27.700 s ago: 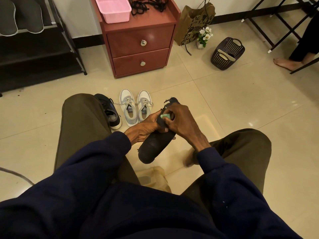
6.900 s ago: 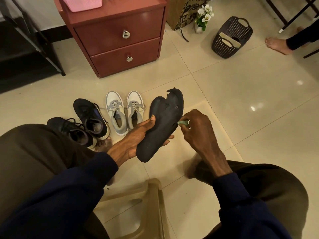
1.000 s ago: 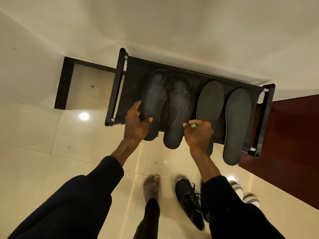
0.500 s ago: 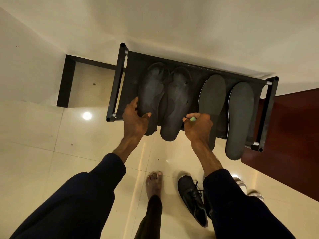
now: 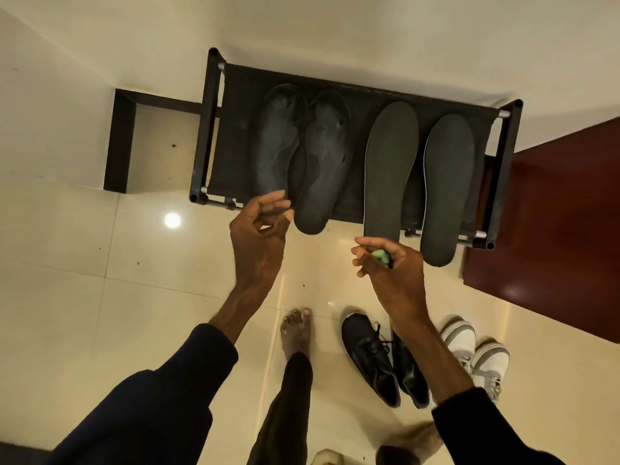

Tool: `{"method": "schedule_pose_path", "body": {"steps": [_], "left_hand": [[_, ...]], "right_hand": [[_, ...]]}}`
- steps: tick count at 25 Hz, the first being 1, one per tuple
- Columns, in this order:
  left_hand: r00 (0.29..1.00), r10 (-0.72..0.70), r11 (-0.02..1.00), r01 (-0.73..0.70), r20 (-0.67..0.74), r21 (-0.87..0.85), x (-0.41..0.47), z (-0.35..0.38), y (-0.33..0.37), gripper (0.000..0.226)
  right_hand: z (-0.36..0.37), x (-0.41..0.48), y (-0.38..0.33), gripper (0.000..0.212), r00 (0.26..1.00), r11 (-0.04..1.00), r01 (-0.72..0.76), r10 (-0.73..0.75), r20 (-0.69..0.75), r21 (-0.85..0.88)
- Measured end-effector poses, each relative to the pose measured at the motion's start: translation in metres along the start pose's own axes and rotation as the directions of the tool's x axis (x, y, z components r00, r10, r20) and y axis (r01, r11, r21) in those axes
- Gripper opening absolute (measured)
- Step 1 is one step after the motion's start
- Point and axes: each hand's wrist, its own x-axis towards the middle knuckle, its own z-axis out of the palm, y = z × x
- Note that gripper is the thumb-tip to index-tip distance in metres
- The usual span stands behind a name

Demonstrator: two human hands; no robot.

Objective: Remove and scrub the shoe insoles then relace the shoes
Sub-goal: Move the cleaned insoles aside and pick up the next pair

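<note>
Left hand off worn insole, loose, empty; right hand withdrawn, gripping green scrubber.

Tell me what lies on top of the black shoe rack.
Four insoles lie on the shoe rack: a worn dark pair at left, a smoother pair at right, heels overhanging the front rail. Anything beneath its top shelf is hidden.
</note>
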Motion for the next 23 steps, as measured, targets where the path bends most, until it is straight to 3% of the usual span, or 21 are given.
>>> {"method": "schedule_pose_path", "body": {"steps": [3,7,14,17,23], "left_hand": [[0.988,0.043,0.998,-0.048,0.147,0.033,-0.045,0.019,-0.007,0.03],[0.963,0.001,1.0,-0.008,0.27,0.024,-0.109,0.051,-0.01,0.022],[0.91,-0.027,1.0,0.02,0.414,0.021,-0.257,0.141,-0.014,0.008],[0.909,-0.042,0.999,0.049,0.414,-0.007,-0.318,0.179,-0.021,0.014],[0.89,-0.162,0.98,0.196,0.426,-0.037,-0.402,0.248,-0.058,0.023]], "right_hand": [[-0.052,-0.042,0.035,0.012,0.999,0.998,-0.051,0.051,-0.012,0.031],[-0.115,-0.08,0.088,0.013,0.989,0.989,-0.138,0.14,-0.048,0.052],[-0.243,-0.145,0.195,0.016,0.964,0.934,-0.208,0.246,-0.104,0.289],[-0.293,-0.174,0.227,0.018,0.956,0.898,-0.23,0.28,-0.085,0.375],[-0.373,-0.202,0.295,0.022,0.948,0.912,-0.261,0.304,-0.092,0.317]]}}
